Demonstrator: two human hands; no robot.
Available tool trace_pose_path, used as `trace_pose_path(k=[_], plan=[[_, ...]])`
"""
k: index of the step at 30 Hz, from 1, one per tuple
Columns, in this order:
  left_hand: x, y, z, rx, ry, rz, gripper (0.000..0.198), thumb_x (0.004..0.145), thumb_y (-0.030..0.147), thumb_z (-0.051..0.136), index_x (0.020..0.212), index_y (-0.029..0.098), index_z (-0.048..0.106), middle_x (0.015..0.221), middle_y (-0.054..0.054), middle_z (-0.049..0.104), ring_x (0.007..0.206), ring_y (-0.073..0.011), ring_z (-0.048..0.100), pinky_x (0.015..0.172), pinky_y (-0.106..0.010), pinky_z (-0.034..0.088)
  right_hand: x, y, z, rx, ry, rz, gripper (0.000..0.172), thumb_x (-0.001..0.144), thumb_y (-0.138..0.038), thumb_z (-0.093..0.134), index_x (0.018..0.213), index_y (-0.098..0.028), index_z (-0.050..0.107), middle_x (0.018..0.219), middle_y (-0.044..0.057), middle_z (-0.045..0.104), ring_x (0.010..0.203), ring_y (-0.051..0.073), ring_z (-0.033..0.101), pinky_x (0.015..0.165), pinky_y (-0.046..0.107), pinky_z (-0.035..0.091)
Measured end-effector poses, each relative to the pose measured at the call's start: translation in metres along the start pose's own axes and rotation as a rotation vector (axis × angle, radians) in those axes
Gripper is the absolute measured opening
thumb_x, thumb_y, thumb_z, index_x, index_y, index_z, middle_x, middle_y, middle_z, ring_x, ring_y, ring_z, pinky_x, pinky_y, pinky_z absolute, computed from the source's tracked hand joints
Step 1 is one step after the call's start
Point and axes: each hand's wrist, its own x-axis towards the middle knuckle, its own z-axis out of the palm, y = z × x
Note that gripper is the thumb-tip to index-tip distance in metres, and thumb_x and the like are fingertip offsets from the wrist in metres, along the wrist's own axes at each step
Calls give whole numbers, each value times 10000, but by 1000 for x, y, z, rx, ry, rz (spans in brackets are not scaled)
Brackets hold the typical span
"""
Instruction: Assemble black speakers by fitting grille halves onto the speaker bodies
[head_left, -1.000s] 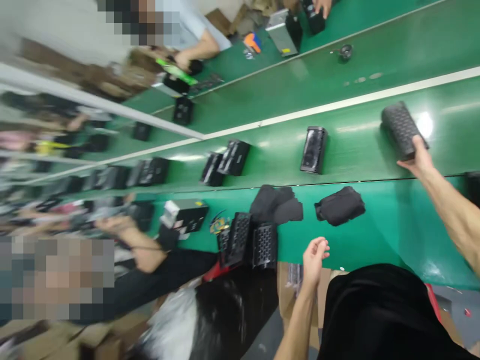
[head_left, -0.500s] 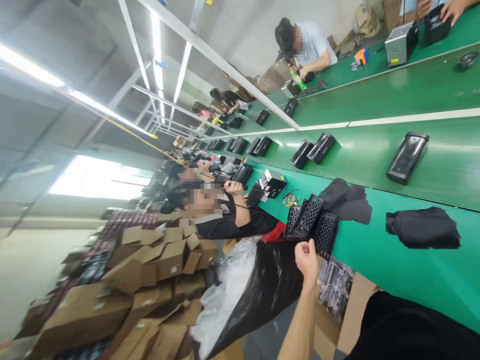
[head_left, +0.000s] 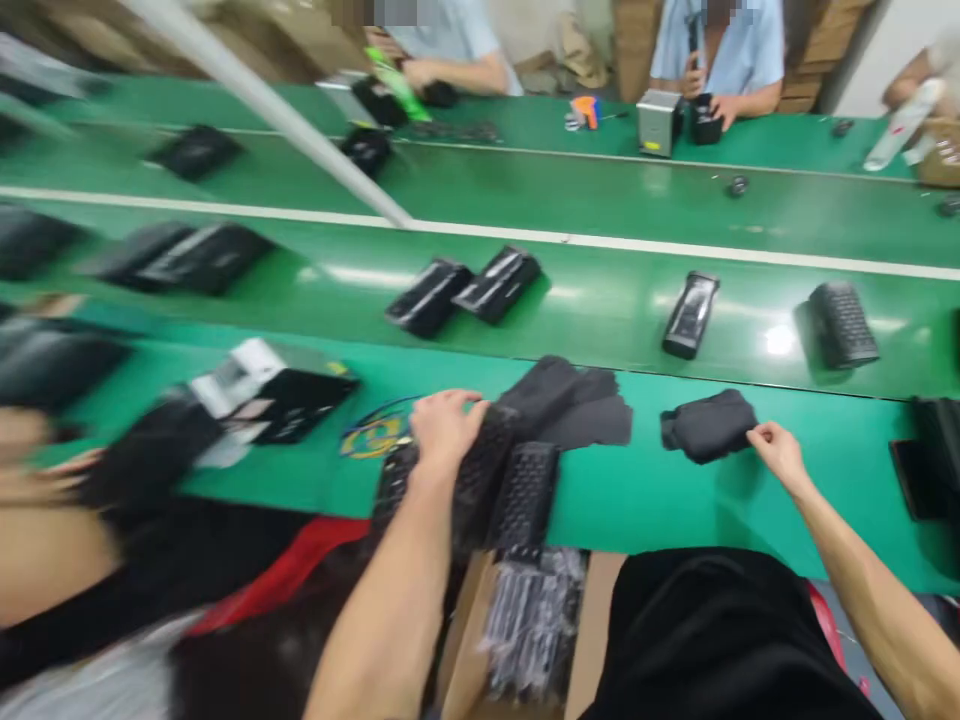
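Observation:
My left hand (head_left: 442,430) is closed over the top of a black perforated panel (head_left: 484,455) on the near green bench; blur hides its fingertips. A second black perforated panel (head_left: 525,500) leans at the bench edge to its right. My right hand (head_left: 778,452) pinches the right corner of a small stack of black cloth pieces (head_left: 712,425) lying on the bench. More black cloth pieces (head_left: 566,405) are spread between my hands, just behind the panels.
Black speaker-like housings (head_left: 499,285) lie along the green conveyor (head_left: 600,300). Below the bench edge is a carton (head_left: 600,610) of plastic-wrapped parts. Yellow and blue wires (head_left: 375,432) and a black box (head_left: 304,395) lie to the left, near a co-worker's arm. Other people work across the belt.
The view has swung right and levelled. My left hand has moved from the panels' near edge to their top. My right hand has come into view, holding the cloth stack's corner.

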Motion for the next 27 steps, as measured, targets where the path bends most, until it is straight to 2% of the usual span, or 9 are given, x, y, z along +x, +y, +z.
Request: trace_pose_path(k=[3,6,10,13,15,18,20,23,27], plan=[[8,8,-16,153,38,-57,222,924,432,638,831,231,631,722,23,640,1104,-292,661,999,-419,471,18,14,6,-95,51,56,259,827,-490,627,806,-233,645,829,72,772,809,257,721,771,346,525],[7,31,-47,378,210,-9,186,927,357,632,1012,196,675,924,-18,741,1044,-299,712,877,-407,504,28,22,15,-158,75,104,288,849,-490,692,956,-223,681,1007,94,778,930,269,719,788,333,504],[-13,80,-57,65,375,43,322,913,300,662,1222,219,624,1124,2,725,986,-229,711,860,-376,552,38,22,20,-182,19,101,221,875,-451,711,927,-237,720,991,90,778,944,275,713,757,325,477],[-52,104,-10,-363,119,-191,473,747,236,724,1211,221,635,1023,12,681,807,-157,675,684,-285,581,44,25,9,-147,-25,76,230,895,-452,677,792,-254,731,798,57,759,825,261,707,681,319,447],[-90,111,43,-489,-82,-288,515,663,254,680,1173,195,639,927,3,673,670,-159,667,538,-280,582,45,30,-2,-100,-23,68,238,861,-455,691,736,-255,721,710,50,724,755,253,683,638,318,419],[-153,112,127,-878,-466,-721,585,532,150,631,1112,215,598,878,14,666,692,-175,684,523,-288,614,43,38,-20,14,23,57,217,775,-436,716,688,-245,662,694,53,687,717,242,628,616,320,390],[-191,110,171,-892,-552,-805,514,502,119,590,1008,202,571,796,15,637,678,-178,673,534,-317,632,39,41,-31,115,54,36,233,725,-440,714,683,-248,590,713,38,668,716,226,591,624,316,394],[-227,107,209,-905,-619,-874,485,483,99,554,955,207,531,881,-19,664,715,-176,680,586,-354,656,27,36,-42,290,43,-7,301,679,-455,710,694,-264,478,666,-12,603,661,188,529,615,301,403],[-242,104,225,-947,-656,-918,528,485,86,552,993,223,519,1024,-48,698,758,-164,670,608,-321,645,-9,13,-45,523,-89,-42,367,689,-495,737,797,-274,465,633,-41,591,595,179,559,577,298,452]])
